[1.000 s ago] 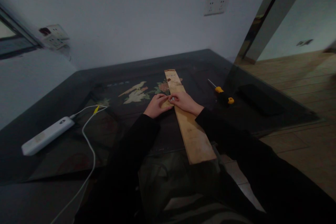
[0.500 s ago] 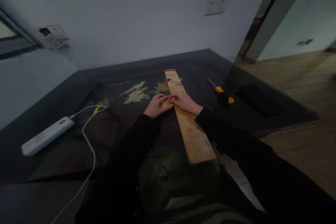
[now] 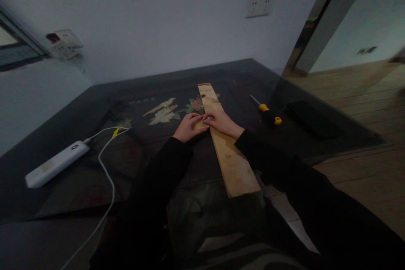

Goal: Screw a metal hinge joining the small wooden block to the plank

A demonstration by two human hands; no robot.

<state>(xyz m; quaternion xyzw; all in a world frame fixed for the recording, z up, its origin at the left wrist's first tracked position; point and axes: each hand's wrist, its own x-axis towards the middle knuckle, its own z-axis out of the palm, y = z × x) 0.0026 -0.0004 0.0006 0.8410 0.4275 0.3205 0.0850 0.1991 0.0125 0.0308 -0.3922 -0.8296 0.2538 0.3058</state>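
Observation:
A long, narrow wooden board point(image 3: 234, 162) lies lengthwise in front of me, its near end at my lap. My left hand point(image 3: 189, 127) is closed at the board's left side, thumb and fingers around a small pale piece of wood point(image 3: 199, 125). Against it, across the board, my right hand point(image 3: 223, 123) pinches with thumb and forefinger. A tiny shiny thing point(image 3: 208, 118) shows at those fingertips, too small to name. To the right lies a screwdriver point(image 3: 268, 113) with a yellow and black handle, apart from both hands.
The dark tabletop point(image 3: 177, 156) bears a bird and flower picture point(image 3: 163, 114). On the left lies a white power bank point(image 3: 57, 164) with a white cable point(image 3: 110, 181). A flat black object point(image 3: 313, 120) lies at right. The wall point(image 3: 164, 21) stands behind the table.

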